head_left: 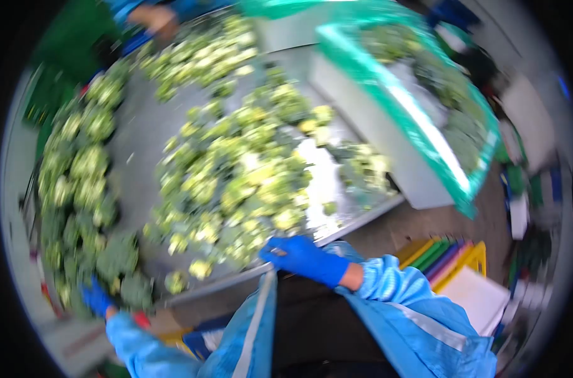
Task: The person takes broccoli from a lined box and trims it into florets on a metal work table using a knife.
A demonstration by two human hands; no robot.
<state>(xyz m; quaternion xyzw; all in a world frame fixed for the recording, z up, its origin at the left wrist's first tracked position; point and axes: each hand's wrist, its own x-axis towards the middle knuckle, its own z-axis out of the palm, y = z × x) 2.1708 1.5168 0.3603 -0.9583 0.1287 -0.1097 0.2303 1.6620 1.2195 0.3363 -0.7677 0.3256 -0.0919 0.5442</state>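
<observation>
So there's a rounded, dark-green broccoli head (pixel 118 255) on the person's left, just ahead and slightly right of the blue-gloved left hand (pixel 96 297). Long axis? Can't tell. That hand's way nearer; too blurry to say if it's gripping. The blue-gloved right hand (pixel 293 257) looks bunched at the grey metal table's (pixel 135 170) edge, grip unclear, by loose pale-green florets (pixel 236 176).
</observation>
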